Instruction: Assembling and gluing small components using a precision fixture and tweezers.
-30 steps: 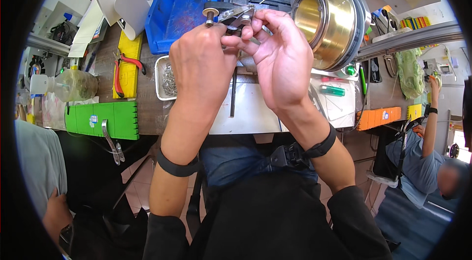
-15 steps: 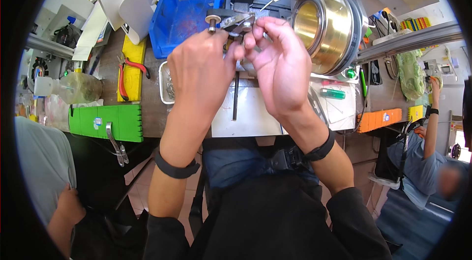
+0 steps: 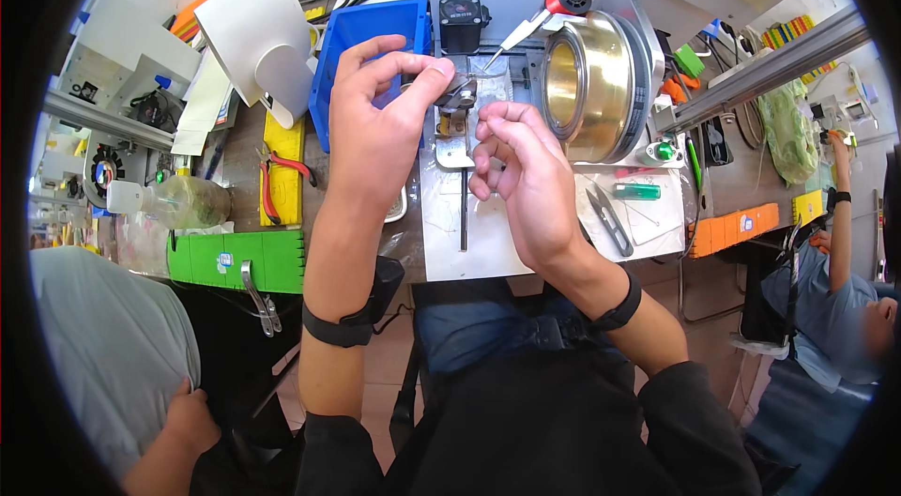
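Observation:
A small metal clamp fixture (image 3: pixel 457 100) stands on the bench just ahead of my hands. My left hand (image 3: pixel 377 125) is at its left side, thumb and index fingertip pinched together near the fixture's top, the other fingers raised. What lies in that pinch is too small to make out. To the right of the fixture and nearer to me is my right hand (image 3: pixel 533 179), its fingers curled and the thumb against the index finger. Anything in those fingertips cannot be made out. A thin dark rod (image 3: pixel 464 210) runs from the fixture toward me over a white sheet (image 3: pixel 441 247).
A blue bin (image 3: pixel 324 74) sits behind my left hand. At right stands a large brass-coloured cylinder (image 3: pixel 615 88), with a red-and-white tool (image 3: pixel 540 22) above it. Scissors (image 3: pixel 612 222), red-handled pliers (image 3: pixel 268 186) and a green holder (image 3: pixel 235 259) lie around. Other people sit on both sides.
My hands have moved apart at the fixture, which now shows between them. The left hand's outer fingers have lifted and straightened; the right hand has drawn back toward me. The whole view has shifted.

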The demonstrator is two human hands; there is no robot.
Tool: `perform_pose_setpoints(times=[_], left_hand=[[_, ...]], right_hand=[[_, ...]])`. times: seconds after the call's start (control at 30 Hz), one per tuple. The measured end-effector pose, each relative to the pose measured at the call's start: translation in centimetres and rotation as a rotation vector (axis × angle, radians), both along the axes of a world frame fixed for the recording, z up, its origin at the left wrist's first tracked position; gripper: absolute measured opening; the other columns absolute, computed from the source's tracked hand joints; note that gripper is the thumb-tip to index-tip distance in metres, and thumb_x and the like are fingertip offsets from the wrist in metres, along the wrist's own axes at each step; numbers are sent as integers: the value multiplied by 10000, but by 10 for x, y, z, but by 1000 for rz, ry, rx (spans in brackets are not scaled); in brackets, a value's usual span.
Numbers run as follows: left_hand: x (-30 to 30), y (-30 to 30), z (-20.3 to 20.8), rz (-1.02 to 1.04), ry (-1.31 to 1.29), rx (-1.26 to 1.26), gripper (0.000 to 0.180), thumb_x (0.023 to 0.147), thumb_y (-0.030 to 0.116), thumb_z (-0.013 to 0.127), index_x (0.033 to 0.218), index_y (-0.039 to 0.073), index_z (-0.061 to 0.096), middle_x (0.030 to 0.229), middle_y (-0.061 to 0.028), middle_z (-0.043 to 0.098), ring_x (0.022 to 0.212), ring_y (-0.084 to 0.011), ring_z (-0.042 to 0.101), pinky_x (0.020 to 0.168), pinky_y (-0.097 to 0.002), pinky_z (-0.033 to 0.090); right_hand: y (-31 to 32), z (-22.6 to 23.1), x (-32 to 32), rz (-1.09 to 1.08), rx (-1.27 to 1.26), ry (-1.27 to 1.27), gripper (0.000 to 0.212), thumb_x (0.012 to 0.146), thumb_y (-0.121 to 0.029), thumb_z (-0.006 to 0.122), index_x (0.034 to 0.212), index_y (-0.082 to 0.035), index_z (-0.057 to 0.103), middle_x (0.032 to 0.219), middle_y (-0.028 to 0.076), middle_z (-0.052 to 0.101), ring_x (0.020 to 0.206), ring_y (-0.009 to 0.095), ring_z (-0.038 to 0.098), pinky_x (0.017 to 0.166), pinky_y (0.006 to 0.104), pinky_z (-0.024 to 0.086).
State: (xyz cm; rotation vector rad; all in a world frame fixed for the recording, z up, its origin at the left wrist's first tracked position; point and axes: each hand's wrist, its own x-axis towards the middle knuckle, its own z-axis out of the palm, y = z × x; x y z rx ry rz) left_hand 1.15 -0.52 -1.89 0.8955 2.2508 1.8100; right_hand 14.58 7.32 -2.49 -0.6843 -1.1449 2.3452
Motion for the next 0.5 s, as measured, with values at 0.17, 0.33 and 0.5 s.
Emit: perform_pose_setpoints(times=[0.17, 0.33, 0.5], left_hand=[[5, 9, 1, -1, 23, 25, 155, 814, 211, 771, 886, 75, 755, 1183, -113, 554, 1056, -221, 551, 870, -327, 429], [19, 6, 11, 80, 654, 1, 78, 866, 101, 711, 897, 32, 691, 1239, -121, 506, 1074, -236, 550, 937, -375, 441], [33, 3, 4, 32, 932, -83, 75, 823, 68, 719, 890, 71, 685, 1140, -125, 495, 1072, -291, 516, 916, -390, 425]], right_hand=[[2, 1, -2, 6, 22, 23, 213, 992, -211, 502, 1123, -43, 511, 989, 43, 497, 778, 124, 494, 621, 277, 424], [3, 0, -9, -27, 21, 82, 188, 1003, -231, 530, 1088, -63, 518, 992, 36, 513, 729, 81, 498, 572, 251, 441], [5, -2, -14, -60, -45, 169, 162, 1001, -218, 531, 1055, -66, 540, 904, 19, 536, 694, 75, 498, 558, 243, 436]])
